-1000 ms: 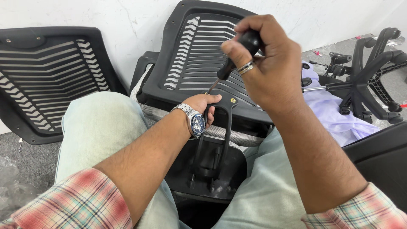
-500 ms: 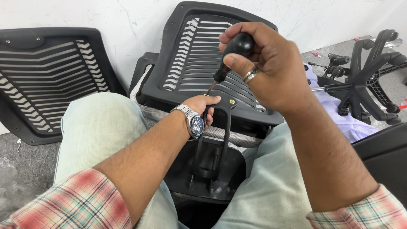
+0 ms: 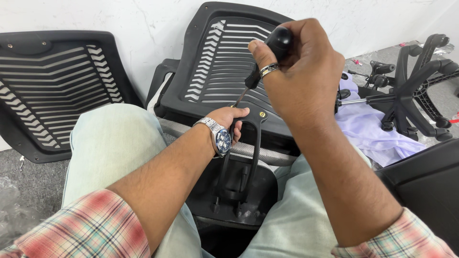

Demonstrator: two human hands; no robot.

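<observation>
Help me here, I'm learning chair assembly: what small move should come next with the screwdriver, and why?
Probably turn the screwdriver while pressing down. The right hand grips its black handle, and the shaft slants down toward the black bracket at the chair back, where the left hand steadies the bracket. A brass-coloured screw sits beside the tip; whether the tip is seated is unclear.

The right hand [image 3: 299, 76] covers most of the screwdriver [image 3: 267, 57] handle, and the tip of its shaft vanishes behind the left hand [image 3: 230, 122]. That hand's fingers curl out of sight behind the black bracket [image 3: 256, 143]. The second chair back [image 3: 52, 91] is cut off by the left edge, the wheeled base [image 3: 416, 91] by the right edge. The bracket's lower fastenings are too dark to tell.
</observation>
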